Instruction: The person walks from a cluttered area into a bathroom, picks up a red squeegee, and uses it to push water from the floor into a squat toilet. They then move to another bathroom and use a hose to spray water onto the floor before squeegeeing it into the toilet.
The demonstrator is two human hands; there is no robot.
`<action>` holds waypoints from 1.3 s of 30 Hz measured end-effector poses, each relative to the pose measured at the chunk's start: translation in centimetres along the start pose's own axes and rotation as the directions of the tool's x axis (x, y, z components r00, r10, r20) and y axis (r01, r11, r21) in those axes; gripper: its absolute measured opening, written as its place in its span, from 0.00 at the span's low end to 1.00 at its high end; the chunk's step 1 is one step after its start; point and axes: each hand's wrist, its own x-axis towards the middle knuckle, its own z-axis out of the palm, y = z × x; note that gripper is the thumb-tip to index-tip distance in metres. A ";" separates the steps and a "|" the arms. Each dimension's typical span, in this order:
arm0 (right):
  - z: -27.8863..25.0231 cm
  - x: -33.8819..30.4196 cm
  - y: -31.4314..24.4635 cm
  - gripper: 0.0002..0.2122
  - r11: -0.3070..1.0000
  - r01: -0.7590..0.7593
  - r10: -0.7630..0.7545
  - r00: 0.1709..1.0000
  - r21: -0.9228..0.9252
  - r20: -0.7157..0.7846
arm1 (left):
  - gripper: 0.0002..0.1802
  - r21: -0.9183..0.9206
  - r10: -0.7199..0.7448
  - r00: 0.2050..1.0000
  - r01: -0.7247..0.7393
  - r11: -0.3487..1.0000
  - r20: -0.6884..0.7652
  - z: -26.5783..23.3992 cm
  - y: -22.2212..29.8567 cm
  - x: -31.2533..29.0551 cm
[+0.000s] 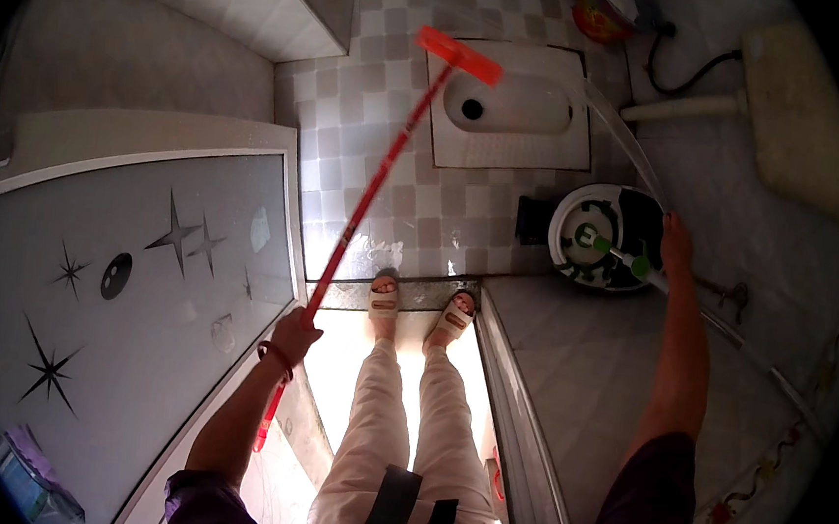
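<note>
My left hand [295,335] is wrapped round the red pole of a floor squeegee [377,178]. Its orange-red head [459,56] is over the near-left rim of a white squat toilet [511,105]. On the right, my right hand [675,245] reaches forward beside a round bucket [565,224], its fingers curled and mostly hidden. A pale translucent streak [630,148] runs from that hand toward the toilet's right end; whether it is a hose, a pipe or water I cannot tell. A mop [639,267] with green fittings leans in the bucket, its pole passing behind my right forearm.
My sandalled feet stand at a raised doorsill [338,295]. A frosted door panel [194,244] with dark star shapes stands left. Right are a cistern [800,124] with its pipe and a wall tap [735,299]. A red container [599,20] is at the back.
</note>
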 end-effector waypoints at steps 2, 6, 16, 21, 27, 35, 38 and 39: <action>-0.4 -0.4 -0.5 0.14 0.999 0.033 -0.031 0.999 0.038 -0.041 | 0.15 -0.057 -0.065 0.998 0.065 0.996 -0.005 -2.4 3.3 2.5; 0.3 0.0 -1.6 0.13 1.000 -0.001 0.000 0.999 0.019 0.035 | 0.10 -0.285 -0.104 0.994 0.107 0.953 0.026 -3.4 8.6 12.8; -0.1 0.3 -1.6 0.11 0.999 -0.042 0.042 0.999 -0.006 0.031 | 0.11 0.200 -0.143 0.950 0.089 0.976 0.277 7.7 5.8 8.6; 1.2 0.8 -0.3 0.11 0.999 -0.031 0.033 0.999 -0.039 0.033 | 0.11 -0.176 -0.173 0.933 0.237 0.956 0.315 5.9 6.8 0.0; 2.7 1.9 -0.5 0.11 0.969 -0.110 0.124 0.991 -0.221 0.051 | 0.11 -0.105 -0.087 0.991 0.097 0.990 0.103 8.0 2.9 -3.7; 2.7 1.7 -2.0 0.11 0.918 -0.050 0.116 0.983 -0.394 0.145 | 0.10 -0.430 -0.306 0.927 0.372 0.822 0.217 7.5 3.4 -7.8; 4.0 2.3 -0.1 0.10 0.916 -0.108 0.133 0.990 -0.387 0.039 | 0.10 -0.434 -0.304 0.921 0.385 0.814 0.244 7.6 3.3 -8.4; 4.4 2.7 0.6 0.10 0.922 -0.144 0.148 0.989 -0.358 -0.016 | 0.10 -0.420 -0.312 0.913 0.399 0.815 0.262 7.4 3.8 -8.5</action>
